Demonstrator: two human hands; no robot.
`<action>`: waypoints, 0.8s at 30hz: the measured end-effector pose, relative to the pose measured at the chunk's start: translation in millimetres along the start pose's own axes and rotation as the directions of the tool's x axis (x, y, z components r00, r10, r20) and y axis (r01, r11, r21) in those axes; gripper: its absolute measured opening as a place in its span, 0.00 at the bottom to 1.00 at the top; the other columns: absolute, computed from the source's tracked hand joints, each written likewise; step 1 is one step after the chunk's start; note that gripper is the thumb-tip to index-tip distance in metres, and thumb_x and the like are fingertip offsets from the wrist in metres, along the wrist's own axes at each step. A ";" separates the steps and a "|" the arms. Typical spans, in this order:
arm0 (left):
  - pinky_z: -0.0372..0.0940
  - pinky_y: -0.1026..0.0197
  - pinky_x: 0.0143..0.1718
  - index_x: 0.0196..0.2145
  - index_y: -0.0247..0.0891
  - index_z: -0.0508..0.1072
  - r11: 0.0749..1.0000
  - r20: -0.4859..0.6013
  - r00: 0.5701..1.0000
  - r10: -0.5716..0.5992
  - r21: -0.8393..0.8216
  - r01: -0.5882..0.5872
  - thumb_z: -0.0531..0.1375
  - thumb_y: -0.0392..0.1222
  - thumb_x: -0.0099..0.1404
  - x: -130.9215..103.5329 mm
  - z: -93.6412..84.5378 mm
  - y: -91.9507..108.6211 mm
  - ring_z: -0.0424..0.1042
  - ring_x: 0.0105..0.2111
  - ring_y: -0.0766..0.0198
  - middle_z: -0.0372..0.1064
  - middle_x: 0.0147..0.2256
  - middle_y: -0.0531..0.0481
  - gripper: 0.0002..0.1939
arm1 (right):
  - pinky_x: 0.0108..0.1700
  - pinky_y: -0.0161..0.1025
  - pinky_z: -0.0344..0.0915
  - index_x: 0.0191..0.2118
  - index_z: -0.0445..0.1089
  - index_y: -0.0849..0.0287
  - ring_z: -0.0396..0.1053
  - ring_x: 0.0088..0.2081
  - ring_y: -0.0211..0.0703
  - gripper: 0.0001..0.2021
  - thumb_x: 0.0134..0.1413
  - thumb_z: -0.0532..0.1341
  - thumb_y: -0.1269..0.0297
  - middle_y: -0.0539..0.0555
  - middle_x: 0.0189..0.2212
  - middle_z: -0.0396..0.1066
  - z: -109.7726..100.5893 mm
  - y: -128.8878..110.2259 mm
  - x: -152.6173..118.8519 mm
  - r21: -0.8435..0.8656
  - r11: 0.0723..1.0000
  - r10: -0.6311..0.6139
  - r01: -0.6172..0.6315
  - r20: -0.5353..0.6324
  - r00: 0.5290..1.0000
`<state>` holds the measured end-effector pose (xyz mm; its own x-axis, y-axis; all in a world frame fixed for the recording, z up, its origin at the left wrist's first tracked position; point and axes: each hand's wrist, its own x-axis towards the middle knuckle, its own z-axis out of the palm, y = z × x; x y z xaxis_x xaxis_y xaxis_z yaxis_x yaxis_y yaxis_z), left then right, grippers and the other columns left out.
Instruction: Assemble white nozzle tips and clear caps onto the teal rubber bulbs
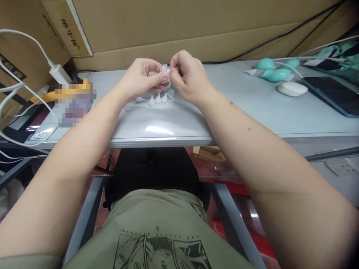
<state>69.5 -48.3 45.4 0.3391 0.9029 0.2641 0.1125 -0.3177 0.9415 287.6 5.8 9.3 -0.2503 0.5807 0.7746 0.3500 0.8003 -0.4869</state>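
Over the back of the table, my left hand (146,76) is closed around a small clear plastic container (164,70), holding it on its side between thumb and fingers. My right hand (187,74) pinches at the container's right end; what lies between those fingertips is hidden. Just below the hands, several small white funnels (158,98) stand in a row on the table. One more white funnel-like piece (140,99) lies to their left. A small clear cap or cup (128,106) rests near my left wrist, and another clear piece (171,93) sits under my right hand.
On the grey table (246,112), a white rounded case (292,89), a dark tablet or phone (333,93) and teal rounded objects (276,70) lie at right. A white charger (59,74), cables and a yellow item (75,89) are at left. Cardboard (182,26) stands behind.
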 end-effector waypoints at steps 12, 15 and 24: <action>0.86 0.48 0.69 0.40 0.54 0.87 0.995 0.058 0.996 -0.067 0.081 0.062 0.81 0.54 0.71 -3.7 -4.1 13.8 0.92 0.63 0.46 0.95 0.48 0.53 0.09 | 0.50 0.61 0.72 0.38 0.58 0.44 0.68 0.42 0.64 0.24 0.72 0.76 0.49 0.56 0.37 0.73 -0.2 -5.3 0.5 -0.047 0.999 0.026 -0.027 -0.025 0.999; 0.86 0.50 0.69 0.40 0.54 0.87 0.995 0.048 0.996 -0.073 0.074 0.069 0.81 0.52 0.71 -0.2 -5.7 9.9 0.92 0.64 0.47 0.95 0.50 0.53 0.09 | 0.50 0.61 0.71 0.38 0.58 0.44 0.68 0.41 0.64 0.24 0.75 0.75 0.50 0.55 0.36 0.71 0.4 -6.1 -0.2 -0.050 0.999 0.010 -0.012 -0.054 0.999; 0.86 0.52 0.66 0.44 0.50 0.85 0.993 0.068 0.996 -0.050 0.106 0.043 0.76 0.53 0.80 -6.2 -9.0 15.6 0.93 0.61 0.51 0.95 0.53 0.51 0.08 | 0.39 0.60 0.69 0.33 0.67 0.42 0.68 0.34 0.59 0.29 0.59 0.83 0.32 0.52 0.34 0.75 2.3 1.0 4.4 0.250 0.962 0.110 -0.105 -0.004 0.994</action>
<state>60.7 -56.2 60.3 0.3958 0.8959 0.2016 0.2257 -0.3077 0.9243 284.8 9.5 11.2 -0.2069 0.6643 0.7182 0.1374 0.7466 -0.6510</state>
